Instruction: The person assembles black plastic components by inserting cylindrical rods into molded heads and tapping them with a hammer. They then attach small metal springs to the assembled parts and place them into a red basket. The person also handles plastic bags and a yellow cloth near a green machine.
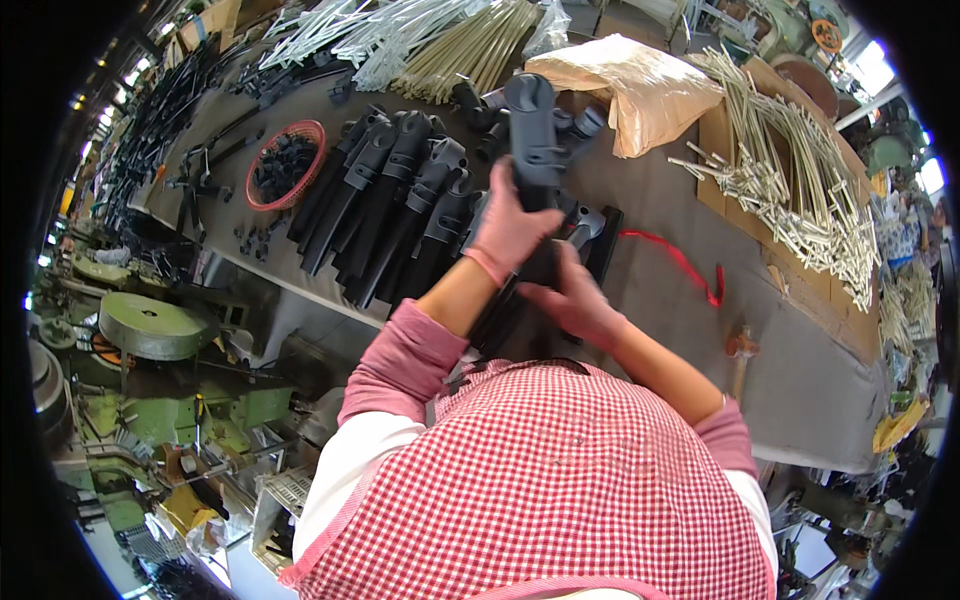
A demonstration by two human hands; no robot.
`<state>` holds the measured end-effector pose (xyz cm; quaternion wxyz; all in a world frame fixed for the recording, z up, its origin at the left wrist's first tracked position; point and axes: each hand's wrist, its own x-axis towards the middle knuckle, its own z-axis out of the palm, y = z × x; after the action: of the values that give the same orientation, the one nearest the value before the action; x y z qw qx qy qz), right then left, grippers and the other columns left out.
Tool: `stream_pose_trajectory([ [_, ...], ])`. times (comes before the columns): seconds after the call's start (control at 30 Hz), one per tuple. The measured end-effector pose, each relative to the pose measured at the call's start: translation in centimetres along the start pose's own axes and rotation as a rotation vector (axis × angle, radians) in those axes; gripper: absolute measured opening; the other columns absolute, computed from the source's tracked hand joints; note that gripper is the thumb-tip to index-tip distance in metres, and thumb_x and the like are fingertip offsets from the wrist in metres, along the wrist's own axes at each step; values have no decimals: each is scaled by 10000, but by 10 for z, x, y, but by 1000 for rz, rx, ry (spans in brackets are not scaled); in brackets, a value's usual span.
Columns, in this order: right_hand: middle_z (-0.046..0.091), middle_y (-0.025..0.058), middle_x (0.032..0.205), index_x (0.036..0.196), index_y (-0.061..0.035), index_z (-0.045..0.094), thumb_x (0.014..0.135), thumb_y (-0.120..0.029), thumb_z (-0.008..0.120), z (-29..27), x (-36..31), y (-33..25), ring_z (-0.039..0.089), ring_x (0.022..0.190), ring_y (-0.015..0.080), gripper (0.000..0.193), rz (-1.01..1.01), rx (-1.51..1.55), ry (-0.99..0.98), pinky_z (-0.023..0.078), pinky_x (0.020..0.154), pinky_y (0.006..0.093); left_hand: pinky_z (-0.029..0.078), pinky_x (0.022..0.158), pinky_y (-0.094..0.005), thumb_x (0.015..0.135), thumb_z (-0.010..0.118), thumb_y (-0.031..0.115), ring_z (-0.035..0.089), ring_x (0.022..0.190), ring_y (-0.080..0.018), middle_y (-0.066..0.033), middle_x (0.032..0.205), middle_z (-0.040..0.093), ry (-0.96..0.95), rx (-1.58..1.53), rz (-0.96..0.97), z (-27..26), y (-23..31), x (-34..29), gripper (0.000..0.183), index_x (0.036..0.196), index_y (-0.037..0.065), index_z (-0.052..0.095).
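My left hand (512, 228) is closed around a long black plastic tube with a rounded joint head (530, 130), raised over the table with the head pointing away from me. Lower down, nearer my body, my right hand (580, 305) has its fingers and thumb around the dark shaft of the same part. Part of that shaft is hidden by my hands. Left of my hands, several similar black tubes with joint heads (400, 150) lie side by side in a row. A few more black joint pieces (480, 105) sit beyond the raised one.
A red basket (322, 135) of small black parts stands left, loose ones beside it. Metal rods (470, 50) lie at the back, more rods (800, 200) on cardboard at right. Brown wrapping (630, 85), a red ribbon (680, 258) and a hammer (741, 348) are also on the table.
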<state>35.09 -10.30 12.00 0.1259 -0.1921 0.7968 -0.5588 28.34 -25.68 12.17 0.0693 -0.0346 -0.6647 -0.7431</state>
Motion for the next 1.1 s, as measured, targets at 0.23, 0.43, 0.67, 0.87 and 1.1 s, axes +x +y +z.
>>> stream_pose_trajectory([
  [0.23,674,168,1139,1290,40,553,915,-213,689,50,6,14,678,1044,223,472,-24,26,-304,533,941,337,495,986,-428,678,760,266,615,1159,-413,-248,1275,615,-66,826,-20,-134,-54,-9,939,1506,68,365],
  [0.43,729,123,1054,1180,19,639,934,-151,646,2,-12,69,699,970,176,299,332,123,52,543,878,297,293,1122,-527,792,756,458,376,1338,-397,-156,1411,462,43,1411,275,-152,-107,-7,760,1411,82,526],
  [0.67,678,175,1110,1236,-7,591,894,-205,674,-30,-45,150,676,1000,301,404,595,-204,429,541,888,388,417,1011,-481,849,737,256,563,1143,-353,-124,1207,624,100,1146,582,-92,-75,66,482,1271,65,603],
  [0.87,541,187,1267,1411,-42,441,788,-409,768,-26,-26,162,573,1153,365,794,577,-665,343,512,927,450,547,890,-492,848,706,460,632,1112,-386,-170,1254,605,-280,1409,111,41,-132,230,571,1274,107,564],
  [1.1,479,176,1351,1493,-23,301,692,-366,840,-46,-23,180,521,1245,345,1025,838,-697,349,491,989,443,490,1017,-421,763,767,502,548,1288,-377,-252,1403,524,-456,1506,-453,78,-197,279,858,1415,60,426],
])
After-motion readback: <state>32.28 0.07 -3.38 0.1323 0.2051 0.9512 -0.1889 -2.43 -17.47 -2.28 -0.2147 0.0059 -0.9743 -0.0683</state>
